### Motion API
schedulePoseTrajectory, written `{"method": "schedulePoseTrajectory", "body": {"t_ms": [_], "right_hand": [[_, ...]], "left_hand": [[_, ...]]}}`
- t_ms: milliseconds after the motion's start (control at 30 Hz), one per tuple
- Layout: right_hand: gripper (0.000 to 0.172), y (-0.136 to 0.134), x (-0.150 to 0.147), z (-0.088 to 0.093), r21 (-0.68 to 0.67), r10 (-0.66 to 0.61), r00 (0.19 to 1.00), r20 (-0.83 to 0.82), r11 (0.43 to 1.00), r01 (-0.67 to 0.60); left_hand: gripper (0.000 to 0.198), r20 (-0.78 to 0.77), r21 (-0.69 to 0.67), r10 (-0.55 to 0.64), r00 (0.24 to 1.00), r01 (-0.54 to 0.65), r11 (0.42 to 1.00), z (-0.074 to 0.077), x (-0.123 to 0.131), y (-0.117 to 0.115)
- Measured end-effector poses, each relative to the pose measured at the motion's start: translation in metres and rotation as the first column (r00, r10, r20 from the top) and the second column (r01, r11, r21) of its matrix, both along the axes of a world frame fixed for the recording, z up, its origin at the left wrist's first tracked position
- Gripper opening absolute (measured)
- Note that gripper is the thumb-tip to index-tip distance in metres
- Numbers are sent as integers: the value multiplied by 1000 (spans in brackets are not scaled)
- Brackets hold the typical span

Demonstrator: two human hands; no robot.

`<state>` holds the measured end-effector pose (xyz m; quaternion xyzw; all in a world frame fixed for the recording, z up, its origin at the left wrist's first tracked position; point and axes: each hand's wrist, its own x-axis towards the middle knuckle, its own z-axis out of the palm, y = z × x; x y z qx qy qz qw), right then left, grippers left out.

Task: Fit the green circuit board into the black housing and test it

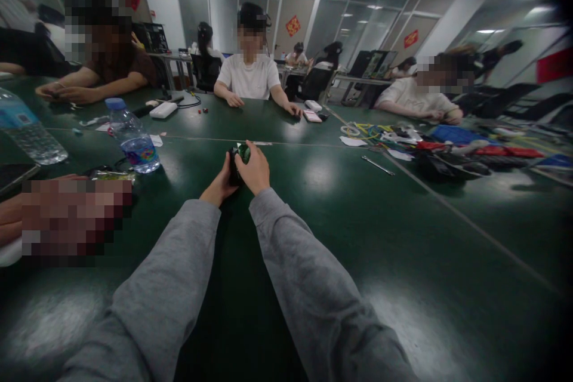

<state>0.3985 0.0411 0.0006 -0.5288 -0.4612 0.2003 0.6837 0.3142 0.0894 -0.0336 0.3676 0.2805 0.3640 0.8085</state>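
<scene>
Both of my hands are out in front of me over the dark green table (322, 233), in grey sleeves. Between them is a small black and green object (244, 155) whose kind I cannot make out, partly covered by fingers. My left hand (223, 183) is closed around its left, darker side. On the other side, my right hand (256, 169) is closed on it with curled fingers, near the green part. The palms and the object's underside are hidden.
A water bottle (134, 140) with a blue cap and a larger bottle (33, 131) stand left. A wrench (378, 165) lies right, before a heap of cables and cloth (465, 152). Opposite sits a person in white (250, 74); another person's arm (11, 212) reaches in at left.
</scene>
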Motion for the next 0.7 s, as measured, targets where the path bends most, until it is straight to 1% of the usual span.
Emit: {"method": "schedulePoseTrajectory", "body": {"t_ms": [133,300,433,567,633,700], "right_hand": [[36,-1,-2,-3,23,-1,1000,31,1000,0],[36,5,-3,-12,-5,-28,995,97,1000,29],[36,9,-2,-19,12,-43,988,146,999,42],[42,8,0,-23,-60,-23,983,181,998,35],[44,8,0,-26,-91,13,986,164,996,2],[46,10,0,-31,-121,43,991,127,992,-28]], "left_hand": [[49,-36,-22,37,999,-38,999,-4,1,4],[51,-11,-23,-3,1000,3,1000,-11,1,9],[52,-56,-14,17,998,-17,1000,-11,1,9],[56,-117,55,-7,993,13,998,-7,1,4],[53,-187,113,-12,982,34,993,-6,1,3],[50,-240,181,16,971,29,983,-8,1,4]]}}
